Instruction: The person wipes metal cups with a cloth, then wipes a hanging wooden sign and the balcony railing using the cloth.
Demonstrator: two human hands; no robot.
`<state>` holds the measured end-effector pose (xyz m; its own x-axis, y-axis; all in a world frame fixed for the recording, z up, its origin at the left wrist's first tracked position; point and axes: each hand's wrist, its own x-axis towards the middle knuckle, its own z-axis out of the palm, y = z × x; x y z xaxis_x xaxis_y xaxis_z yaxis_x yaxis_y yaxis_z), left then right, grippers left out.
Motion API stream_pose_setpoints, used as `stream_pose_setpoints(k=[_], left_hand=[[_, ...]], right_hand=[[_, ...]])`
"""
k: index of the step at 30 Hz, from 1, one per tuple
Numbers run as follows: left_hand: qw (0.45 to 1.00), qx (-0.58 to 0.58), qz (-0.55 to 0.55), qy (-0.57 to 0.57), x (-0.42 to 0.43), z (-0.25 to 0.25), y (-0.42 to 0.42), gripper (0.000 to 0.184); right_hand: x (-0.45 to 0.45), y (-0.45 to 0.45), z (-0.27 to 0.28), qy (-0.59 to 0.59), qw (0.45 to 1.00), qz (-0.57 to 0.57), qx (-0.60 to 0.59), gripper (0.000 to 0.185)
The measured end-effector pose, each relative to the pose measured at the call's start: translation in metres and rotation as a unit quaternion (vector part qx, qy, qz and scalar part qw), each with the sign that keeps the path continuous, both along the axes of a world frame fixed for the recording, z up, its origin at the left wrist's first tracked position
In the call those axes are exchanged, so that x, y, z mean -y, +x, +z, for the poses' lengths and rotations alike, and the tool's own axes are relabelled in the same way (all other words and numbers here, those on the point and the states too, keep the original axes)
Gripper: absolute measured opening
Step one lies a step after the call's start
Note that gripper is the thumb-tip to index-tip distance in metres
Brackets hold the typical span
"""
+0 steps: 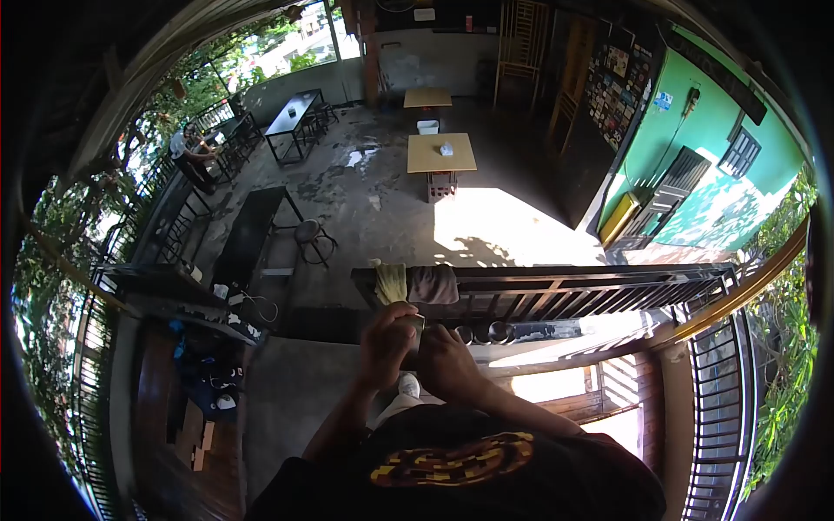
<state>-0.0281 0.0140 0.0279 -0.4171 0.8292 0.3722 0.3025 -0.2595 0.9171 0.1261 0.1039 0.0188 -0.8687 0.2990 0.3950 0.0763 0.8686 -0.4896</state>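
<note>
My left hand [387, 343] and my right hand [447, 365] are close together in front of my chest, both with curled fingers. Between them shows a small greyish, flat-looking piece [420, 328]; its kind is hard to make out, and the fingers hide much of it. Just beyond the hands, a yellow-green cloth [392, 283] and a grey-brown cloth [433, 285] hang over a dark railing [530, 282]. Dark round objects [499, 333] stand to the right of my right hand, below the railing.
Past the railing are wooden-topped tables [439, 154], a long dark table [248, 234] and a round stool [313, 236]. Another person [191, 156] stands at the far left by a table. Dark bags or cloth [208, 373] lie at lower left. A green wall [712, 182] rises at right.
</note>
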Motion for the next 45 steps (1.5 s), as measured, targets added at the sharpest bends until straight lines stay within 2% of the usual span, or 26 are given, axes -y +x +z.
stream_pose_setpoints(k=[3, 5, 6, 7, 8, 9, 11, 12, 13, 16, 19, 20, 22, 23, 24, 27, 29, 30, 32, 34, 36, 37, 39, 41, 43, 45], left_hand=[[0.999, -0.038, -0.003, 0.003, -0.002, -0.002, 0.001, 0.035], [0.999, -0.044, -0.015, -0.007, -0.004, -0.004, 0.003, 0.035], [0.999, -0.033, -0.022, -0.018, -0.002, -0.011, 0.005, 0.035], [0.999, -0.025, -0.02, -0.027, -0.003, -0.02, 0.006, 0.035], [0.999, -0.022, -0.018, -0.029, -0.004, -0.028, 0.007, 0.035], [0.999, -0.032, -0.008, -0.024, -0.007, -0.04, 0.005, 0.035], [0.998, -0.062, 0.013, 0.0, -0.017, -0.064, -0.001, 0.035], [0.994, -0.027, 0.064, -0.084, -0.016, -0.059, 0.0, 0.033], [0.991, 0.042, 0.078, -0.099, -0.02, -0.07, -0.007, 0.034], [0.956, 0.236, 0.082, -0.154, -0.023, -0.118, -0.023, 0.037], [0.865, 0.411, 0.081, -0.275, -0.026, -0.158, -0.01, 0.041], [0.804, 0.479, 0.078, -0.343, -0.027, -0.184, -0.009, 0.05], [0.724, 0.562, 0.047, -0.397, -0.03, -0.2, -0.004, 0.053], [0.678, 0.601, 0.032, -0.422, -0.03, -0.211, -0.002, 0.055], [0.654, 0.652, -0.013, -0.384, -0.022, -0.269, -0.011, 0.06], [0.606, 0.679, -0.024, -0.413, -0.021, -0.324, -0.018, 0.065], [0.643, 0.566, 0.107, -0.504, -0.028, -0.343, -0.013, 0.065], [0.653, 0.501, 0.17, -0.543, -0.031, -0.352, -0.011, 0.065], [0.696, 0.402, 0.102, -0.586, -0.028, -0.366, -0.025, 0.06], [0.767, 0.274, 0.055, -0.578, -0.028, -0.393, -0.043, 0.052], [0.844, 0.114, 0.033, -0.523, -0.018, -0.431, -0.057, 0.04], [0.844, 0.096, 0.009, -0.528, -0.019, -0.452, -0.066, 0.039], [0.839, 0.058, -0.041, -0.54, -0.015, -0.493, -0.086, 0.036], [0.813, 0.094, -0.048, -0.573, -0.017, -0.53, -0.098, 0.029], [0.789, 0.146, -0.039, -0.596, -0.029, -0.555, -0.109, 0.027], [0.851, 0.084, -0.065, -0.515, -0.033, -0.609, -0.12, 0.023]], right_hand=[[-0.005, 0.001, -0.004, -0.035, 0.995, 0.087, -0.017, 0.027], [-0.009, 0.001, -0.012, -0.153, 0.975, 0.111, -0.112, 0.022], [-0.016, 0.005, -0.021, -0.368, 0.926, 0.086, 0.0, 0.022], [-0.023, 0.012, -0.032, -0.557, 0.821, 0.058, 0.107, 0.023], [-0.026, 0.02, -0.072, -0.533, 0.843, 0.071, 0.027, 0.024], [-0.024, 0.023, -0.077, -0.679, 0.726, 0.105, -0.021, 0.026], [-0.02, 0.029, -0.085, -0.908, 0.38, 0.123, -0.123, 0.03], [-0.015, 0.032, -0.101, -0.907, 0.377, 0.129, -0.14, 0.039], [-0.01, 0.034, -0.103, -0.904, 0.374, 0.137, -0.156, 0.049], [-0.008, 0.053, -0.07, -0.838, 0.544, 0.008, -0.042, 0.048], [-0.01, 0.046, -0.127, -0.7, 0.71, 0.045, 0.064, 0.045], [-0.01, 0.042, -0.138, -0.618, 0.783, 0.07, 0.031, 0.046], [-0.007, 0.036, -0.21, -0.52, 0.85, 0.078, 0.029, 0.039], [-0.006, 0.033, -0.215, -0.536, 0.841, 0.04, 0.065, 0.034], [-0.004, 0.029, -0.219, -0.552, 0.828, 0.002, 0.1, 0.032], [-0.008, 0.021, -0.246, -0.71, 0.678, -0.131, 0.137, 0.026], [-0.012, 0.019, -0.319, -0.431, 0.887, -0.062, 0.157, 0.023], [-0.013, 0.021, -0.367, -0.269, 0.949, -0.021, 0.162, 0.021], [-0.012, 0.027, -0.475, -0.371, 0.907, -0.102, 0.173, 0.027], [-0.046, 0.013, -0.459, -0.512, 0.784, -0.27, 0.226, 0.034], [-0.08, 0.009, -0.503, -0.436, 0.805, -0.302, 0.267, 0.03], [-0.095, 0.007, -0.53, -0.399, 0.812, -0.314, 0.287, 0.028], [-0.121, 0.0, -0.577, -0.441, 0.783, -0.371, 0.233, 0.032], [-0.152, -0.013, -0.58, -0.445, 0.755, -0.406, 0.26, 0.035], [-0.17, -0.02, -0.614, -0.442, 0.735, -0.439, 0.267, 0.035], [-0.183, -0.022, -0.629, -0.433, 0.729, -0.438, 0.297, 0.037]])
